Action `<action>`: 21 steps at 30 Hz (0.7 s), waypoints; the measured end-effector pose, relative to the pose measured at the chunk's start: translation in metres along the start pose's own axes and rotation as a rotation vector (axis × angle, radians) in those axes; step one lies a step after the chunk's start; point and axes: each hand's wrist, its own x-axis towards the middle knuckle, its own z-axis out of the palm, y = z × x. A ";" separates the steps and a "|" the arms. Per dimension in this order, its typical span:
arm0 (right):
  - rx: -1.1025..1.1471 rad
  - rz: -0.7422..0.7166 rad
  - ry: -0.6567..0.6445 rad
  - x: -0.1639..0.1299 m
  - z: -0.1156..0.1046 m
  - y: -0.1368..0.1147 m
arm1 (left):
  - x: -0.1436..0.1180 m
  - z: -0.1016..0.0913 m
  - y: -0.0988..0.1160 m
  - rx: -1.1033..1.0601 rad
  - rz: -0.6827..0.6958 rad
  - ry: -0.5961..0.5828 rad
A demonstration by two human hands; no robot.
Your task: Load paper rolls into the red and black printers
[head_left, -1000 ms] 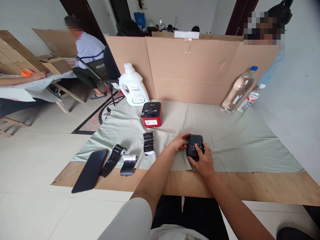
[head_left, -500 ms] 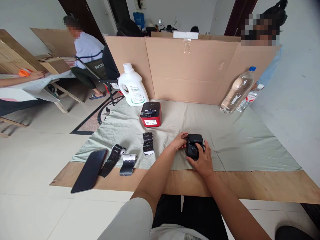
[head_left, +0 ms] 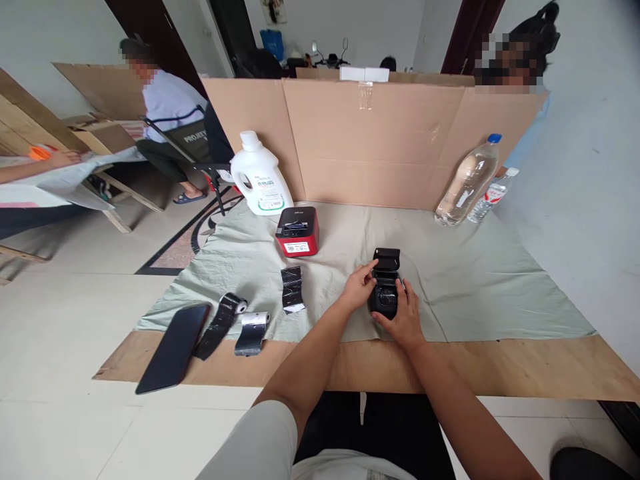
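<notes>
A small black portable printer (head_left: 384,308) lies on the cloth with its lid (head_left: 387,259) flipped up at the far side. Inside its open bay something dark and shiny shows, too unclear to name. My left hand (head_left: 359,287) is closed against the printer's left side, its index finger stretched to the lid. Thumb and fingers of my right hand (head_left: 406,315) grip the body from the front and right. Left of my hands lie a crumpled strip of black-printed paper (head_left: 292,289) and two partly unrolled paper rolls, one nearer (head_left: 250,337) and one farther left (head_left: 220,325).
A red and black boxy device (head_left: 298,233) stands near a white jug (head_left: 261,177). A dark tablet or large phone (head_left: 173,350) overlaps the table's front edge. Two clear bottles lean by the cardboard screen (head_left: 370,147); a person (head_left: 527,133) is behind it. Others sit left.
The printer's lid has swung up and away, baring the bay. My left index finger has moved onto the lid, and my right fingers have drawn back to the printer's right side.
</notes>
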 end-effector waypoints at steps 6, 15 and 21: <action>0.100 0.006 0.066 0.002 0.002 0.003 | 0.009 0.008 0.022 0.389 0.112 -0.055; 0.134 0.036 0.077 0.001 0.007 0.006 | 0.051 0.030 0.034 0.509 -0.137 -0.215; 0.107 0.040 0.089 0.000 0.013 0.008 | 0.053 0.038 0.031 0.466 -0.148 -0.140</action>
